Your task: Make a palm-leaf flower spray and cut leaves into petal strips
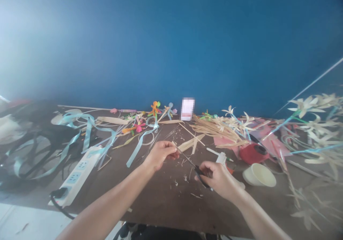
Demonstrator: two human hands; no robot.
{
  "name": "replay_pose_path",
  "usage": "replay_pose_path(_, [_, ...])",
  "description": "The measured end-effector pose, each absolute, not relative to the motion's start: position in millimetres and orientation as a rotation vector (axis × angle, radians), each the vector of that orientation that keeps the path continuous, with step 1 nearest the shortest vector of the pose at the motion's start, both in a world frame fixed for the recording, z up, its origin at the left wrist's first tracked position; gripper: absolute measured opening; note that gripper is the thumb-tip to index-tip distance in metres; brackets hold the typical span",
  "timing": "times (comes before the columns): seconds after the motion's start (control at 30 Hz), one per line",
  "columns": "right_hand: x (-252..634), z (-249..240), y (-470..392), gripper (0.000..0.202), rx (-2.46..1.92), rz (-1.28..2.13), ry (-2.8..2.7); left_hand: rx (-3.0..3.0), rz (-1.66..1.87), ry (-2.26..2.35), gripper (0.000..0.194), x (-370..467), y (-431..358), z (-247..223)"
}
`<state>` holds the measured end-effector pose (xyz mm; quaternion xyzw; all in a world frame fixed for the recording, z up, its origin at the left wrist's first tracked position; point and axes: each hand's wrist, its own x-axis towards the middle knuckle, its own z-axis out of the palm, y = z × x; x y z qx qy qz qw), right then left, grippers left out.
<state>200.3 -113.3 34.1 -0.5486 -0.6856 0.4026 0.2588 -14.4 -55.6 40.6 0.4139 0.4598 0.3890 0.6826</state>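
My two hands are apart in the lower middle of the frame. My right hand [217, 178] has its fingers around the black handles of the scissors [189, 159]. The scissors slant up and left, and their tips are right by my other fingers. My left hand [160, 155] has its thumb and fingers pinched together. I think they pinch a thin pale bit [174, 144] in the middle of the frame, but it is too small to see well. Just behind, pale strips [193, 143] lie on the brown surface [166, 206]. Tiny white scraps [185, 178] are spread below the scissors.

Right of my right hand is a white cup [259, 175], with a red thing [253, 153] behind it. White flowers [308, 106] fill the right side. A heap of dry leaves [222, 130] lies right of the middle, near the blue wall [171, 43]. At the left there is a blue ribbon [89, 131], and a white power strip [80, 174] has a black plug [59, 194] in it. An orange doll [154, 108] stands near the wall.
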Motion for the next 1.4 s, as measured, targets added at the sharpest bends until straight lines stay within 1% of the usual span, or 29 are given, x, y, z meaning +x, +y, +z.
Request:
replay_pose_path(0.77, [199, 37, -116, 0.016, -1.52, 1.096, -1.919, 1.045, 0.751, 1.025, 0.006, -16, -58, 38])
replay_pose_path(0.97, [196, 37, -115, 0.018, -1.568, 1.129, -1.872, 1.033, 0.692, 1.011, 0.017, -17, -54, 38])
replay_pose_path(1.2, [195, 23, -112, 0.021, -1.509, 1.252, -1.754, 1.073, 0.661, 1.016, 0.015, -16, -50, 37])
replay_pose_path(1.4, [194, 23, -111, 0.022, -1.443, 1.416, -1.617, 1.111, 0.646, 1.021, 0.016, -15, -47, 39])
